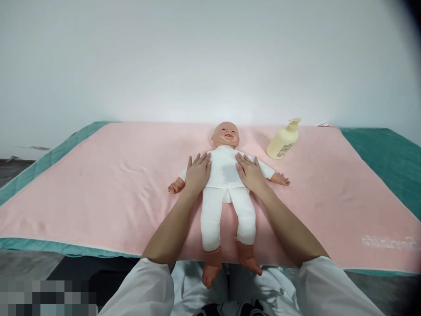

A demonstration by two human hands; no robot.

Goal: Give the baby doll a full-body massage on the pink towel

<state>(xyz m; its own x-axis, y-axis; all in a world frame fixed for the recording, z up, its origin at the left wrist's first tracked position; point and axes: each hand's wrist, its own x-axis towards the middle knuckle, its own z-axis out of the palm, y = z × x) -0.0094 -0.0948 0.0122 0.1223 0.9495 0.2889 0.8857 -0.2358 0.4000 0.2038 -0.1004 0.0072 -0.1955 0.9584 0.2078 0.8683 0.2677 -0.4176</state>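
A baby doll (225,169) with a white cloth body lies on its back on the pink mat (108,193), head toward the wall, feet over the near edge. My left hand (198,171) rests flat on the side of its chest at the left of the view, fingers extended. On the opposite side of the chest lies my right hand (250,172), also flat, its fingers pointing up toward the shoulder. Between them a greyish patch shows on the doll's torso. Neither hand grips anything.
A pale yellow pump bottle (282,141) stands on the mat to the right of the doll's head. Green quilted cloth (381,153) shows under the pink mat at the edges. A white wall (210,57) rises behind.
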